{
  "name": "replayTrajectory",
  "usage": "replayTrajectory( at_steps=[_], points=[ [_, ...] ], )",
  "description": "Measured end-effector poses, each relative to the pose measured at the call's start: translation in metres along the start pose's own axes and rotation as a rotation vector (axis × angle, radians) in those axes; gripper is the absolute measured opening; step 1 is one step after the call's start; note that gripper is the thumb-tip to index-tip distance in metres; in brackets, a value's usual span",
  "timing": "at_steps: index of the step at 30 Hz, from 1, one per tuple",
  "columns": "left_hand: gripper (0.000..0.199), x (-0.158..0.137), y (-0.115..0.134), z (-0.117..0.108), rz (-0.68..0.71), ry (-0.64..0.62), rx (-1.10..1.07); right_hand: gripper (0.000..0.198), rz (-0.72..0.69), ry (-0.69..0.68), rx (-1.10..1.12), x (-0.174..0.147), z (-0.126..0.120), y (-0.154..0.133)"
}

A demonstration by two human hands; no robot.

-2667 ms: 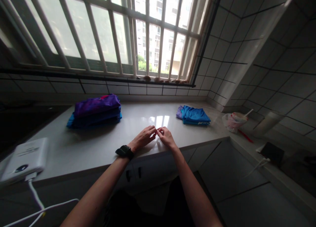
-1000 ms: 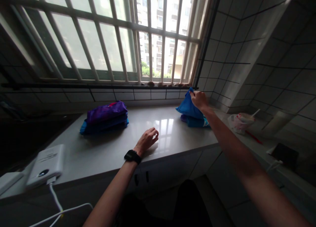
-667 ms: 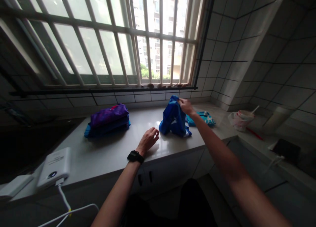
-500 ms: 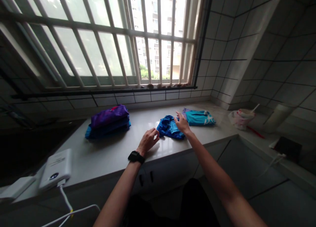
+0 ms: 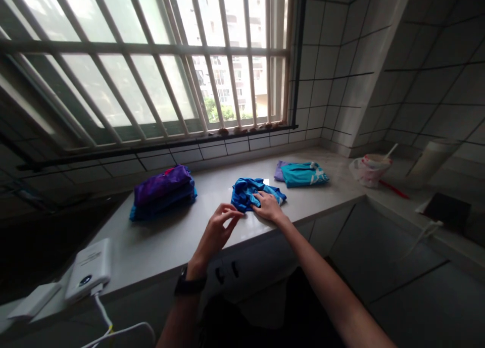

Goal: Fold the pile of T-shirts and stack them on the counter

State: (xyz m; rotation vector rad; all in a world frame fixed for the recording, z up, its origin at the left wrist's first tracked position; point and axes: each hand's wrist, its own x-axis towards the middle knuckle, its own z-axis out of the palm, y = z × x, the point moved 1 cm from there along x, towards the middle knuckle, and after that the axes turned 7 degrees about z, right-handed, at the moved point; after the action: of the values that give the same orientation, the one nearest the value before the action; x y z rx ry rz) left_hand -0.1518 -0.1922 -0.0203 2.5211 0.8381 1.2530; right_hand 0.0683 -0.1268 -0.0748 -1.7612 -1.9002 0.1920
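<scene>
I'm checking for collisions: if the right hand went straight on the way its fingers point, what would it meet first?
The crumpled, shiny blue cloth: the right hand seems to rest on its near part, with more bunched just ahead. Whether it would push or pass over is unclear.

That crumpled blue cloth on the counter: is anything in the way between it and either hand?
Nothing visible. The right hand lies on the blue cloth; the left hand is at its near-left edge, though whether those fingertips touch it is unclear.
</scene>
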Motion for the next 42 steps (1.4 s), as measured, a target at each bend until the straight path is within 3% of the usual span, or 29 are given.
replayTrajectory(
  at_steps=[4, 8, 10, 15, 20, 22, 25, 27, 30, 33, 35, 38, 42],
  points=[
    [0.029, -0.076, 0.035, 0.019, -0.310, -0.093, -0.191, 0.047, -0.004, 0.008, 0.036, 0.000, 0.000, 0.001],
    [0.037, -0.158, 0.038, 0.059, -0.695, -0.199, -0.183, 0.046, -0.009, 0.013, 0.082, 0.001, 0.000, 0.003],
    [0.037, -0.186, 0.036, 0.073, -0.809, -0.282, -0.189, 0.042, -0.010, 0.010, 0.119, 0.002, 0.000, 0.004],
    [0.031, -0.209, 0.035, 0.085, -0.861, -0.381, -0.154, 0.033, -0.086, -0.054, 0.333, 0.002, -0.003, 0.005],
    [0.019, -0.209, 0.033, 0.083, -0.931, -0.551, 0.117, 0.029, -0.195, -0.036, 0.500, -0.002, -0.007, 0.004],
    [0.020, -0.205, 0.036, 0.077, -0.875, -0.626, 0.137, 0.026, -0.209, -0.019, 0.511, -0.004, -0.007, 0.004],
    [0.047, -0.184, 0.042, 0.060, -0.706, -0.650, 0.003, 0.019, -0.224, -0.018, 0.504, -0.005, -0.006, 0.005],
    [0.046, -0.156, 0.044, 0.046, -0.610, -0.541, -0.080, 0.014, -0.226, -0.013, 0.514, -0.005, -0.005, 0.005],
    [0.012, -0.103, 0.042, 0.025, -0.529, -0.283, -0.099, 0.023, -0.221, 0.003, 0.529, -0.006, -0.006, 0.006],
    [0.025, -0.051, 0.032, 0.016, -0.462, -0.028, 0.008, 0.027, -0.221, -0.004, 0.523, -0.007, -0.006, 0.006],
    [0.025, -0.022, 0.023, 0.018, -0.424, 0.059, 0.039, 0.029, -0.228, -0.009, 0.517, -0.006, -0.005, 0.006],
    [0.023, 0.010, 0.008, 0.031, -0.392, 0.083, -0.040, 0.030, -0.245, -0.002, 0.512, -0.004, -0.002, 0.008],
    [0.030, 0.027, -0.008, 0.050, -0.549, 0.140, -0.267, 0.026, -0.259, 0.016, 0.482, -0.001, 0.002, 0.011]
  ],
)
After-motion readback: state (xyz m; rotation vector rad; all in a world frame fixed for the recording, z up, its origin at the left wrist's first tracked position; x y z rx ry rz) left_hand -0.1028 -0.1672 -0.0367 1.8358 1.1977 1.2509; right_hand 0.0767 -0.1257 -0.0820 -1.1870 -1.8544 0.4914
